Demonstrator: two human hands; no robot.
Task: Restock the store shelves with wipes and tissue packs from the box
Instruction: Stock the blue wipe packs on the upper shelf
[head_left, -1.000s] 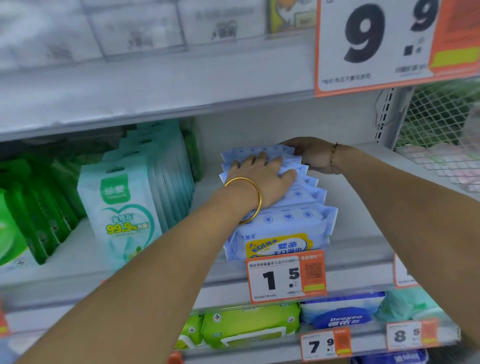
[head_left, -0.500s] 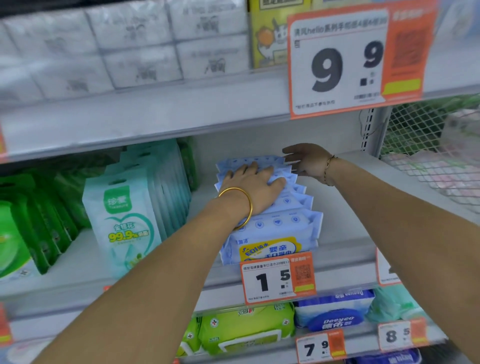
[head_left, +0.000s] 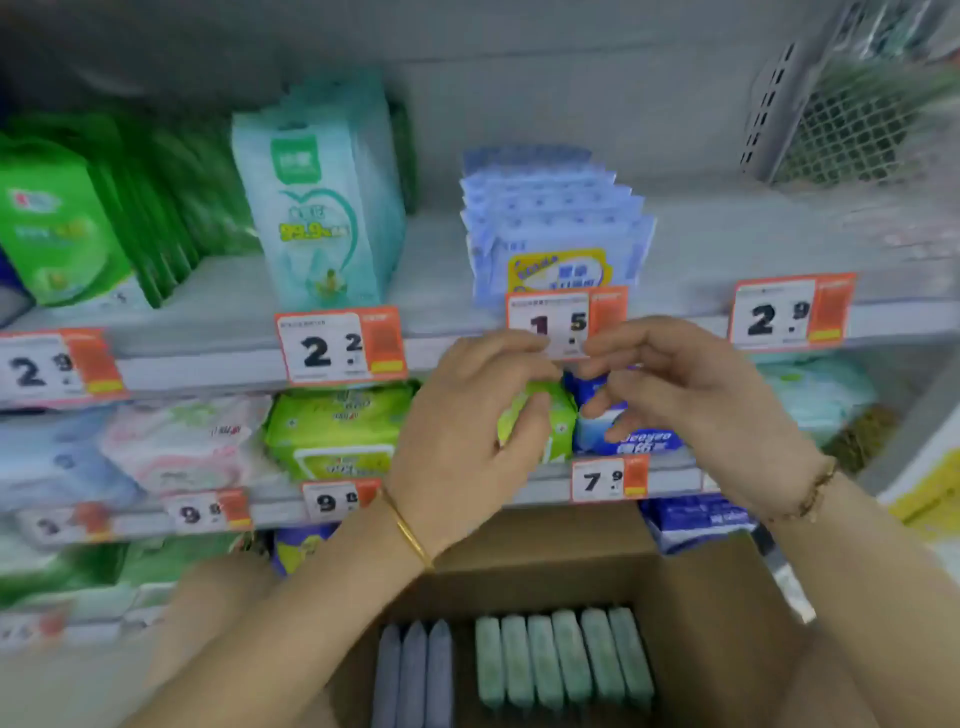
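- The left hand and right hand hung side by side in front of the shelf edge, just under the 1.5 price tag. Each grip was loose, fingers half-curled, and appeared to hold nothing. Motion blur made it unclear whether a fingertip touched the tag.
- The stock lay below the hands and nearer than them, in the open box: 6 green packs on the right, 3 grey-blue packs on the left, with a gap between the 2 rows.
- All the packs stood on edge, long axes running near to far, so only their thin top edges faced up.
- The green row sat under the space between both hands; the grey-blue row lay left of the left hand, so that hand was the nearer one to it.
- Judging from this, the next reach would go straight down and toward the near side, with fingers closing across the packs' thin width.
- A row of blue wipes already stood on the shelf above the tag.
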